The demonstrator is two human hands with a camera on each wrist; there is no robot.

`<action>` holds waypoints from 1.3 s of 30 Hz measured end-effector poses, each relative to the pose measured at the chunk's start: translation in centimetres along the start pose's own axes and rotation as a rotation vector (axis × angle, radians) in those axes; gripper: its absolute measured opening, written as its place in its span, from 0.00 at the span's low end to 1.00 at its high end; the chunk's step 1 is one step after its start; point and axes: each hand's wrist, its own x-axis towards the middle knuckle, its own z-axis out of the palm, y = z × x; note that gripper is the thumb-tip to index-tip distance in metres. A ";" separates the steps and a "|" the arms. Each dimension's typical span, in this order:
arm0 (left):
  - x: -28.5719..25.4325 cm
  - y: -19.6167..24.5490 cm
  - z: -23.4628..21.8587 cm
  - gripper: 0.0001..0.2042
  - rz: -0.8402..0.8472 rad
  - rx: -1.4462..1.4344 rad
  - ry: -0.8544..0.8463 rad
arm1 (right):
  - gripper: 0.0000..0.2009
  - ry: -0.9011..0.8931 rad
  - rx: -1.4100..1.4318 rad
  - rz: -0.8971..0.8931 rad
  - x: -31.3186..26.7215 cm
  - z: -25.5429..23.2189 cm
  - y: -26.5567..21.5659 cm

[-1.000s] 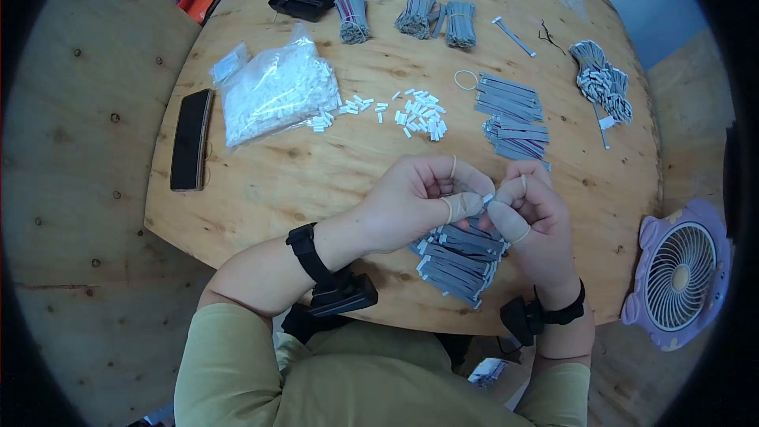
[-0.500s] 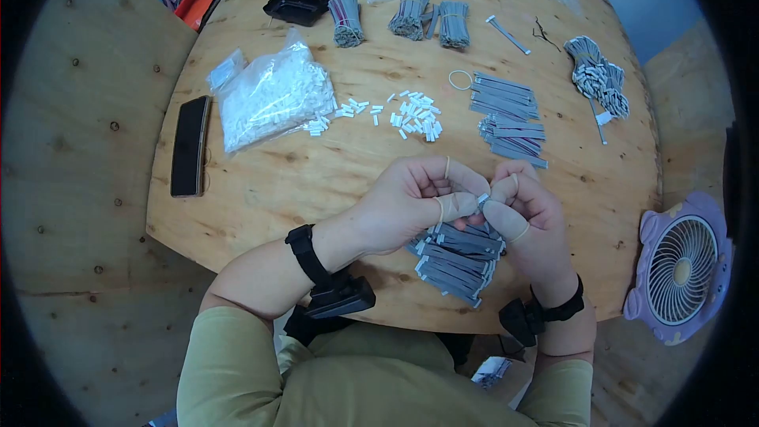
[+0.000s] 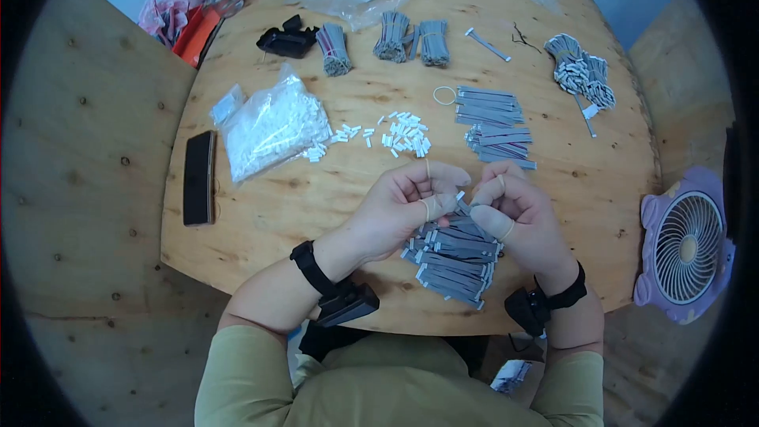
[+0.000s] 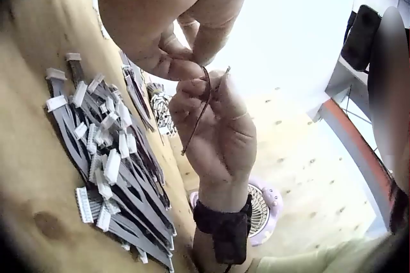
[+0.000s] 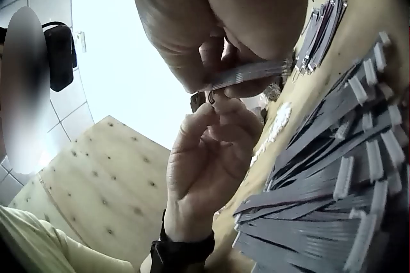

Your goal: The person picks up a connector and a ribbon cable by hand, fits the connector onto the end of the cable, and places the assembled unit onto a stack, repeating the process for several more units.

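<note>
Both hands meet over the front of the table, finger cots on several fingertips. My left hand [image 3: 387, 207] pinches the end of a short grey ribbon cable [image 5: 253, 73], where a small white connector [image 3: 460, 196] shows by the thumb. From the other side, my right hand [image 3: 526, 209] grips the cable between thumb and fingers. The left wrist view shows this cable edge-on across the right palm. Right below the hands lies a pile of grey ribbon cables [image 3: 455, 265] with white connectors at their ends.
Loose white connectors [image 3: 407, 136] lie mid-table, beside a clear bag [image 3: 277, 130] full of them. A phone [image 3: 199, 178] rests at the left edge. Bare-ended ribbon cables [image 3: 490, 107], tied cable bundles [image 3: 393, 37] and a black holder [image 3: 288, 39] lie farther back. At right stands a purple fan [image 3: 686, 247].
The head view has tilted up, showing more of the table's far side. My hands' fingertips have parted slightly, and the connector now shows nearer the left thumb.
</note>
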 end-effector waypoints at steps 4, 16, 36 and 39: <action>-0.3 0.4 0.1 0.08 0.042 0.088 -0.064 | 0.03 -0.058 0.142 0.041 0.0 0.4 0.3; -0.8 0.5 1.0 0.06 0.098 0.356 -0.012 | 0.04 -0.122 0.171 0.138 -0.3 0.3 0.3; -0.3 0.4 0.6 0.07 -0.081 -0.095 -0.047 | 0.03 -0.075 0.235 0.159 -0.2 -0.1 -0.5; -0.4 0.4 0.6 0.07 -0.109 -0.152 -0.089 | 0.03 -0.093 0.241 0.133 -0.2 -0.1 -0.3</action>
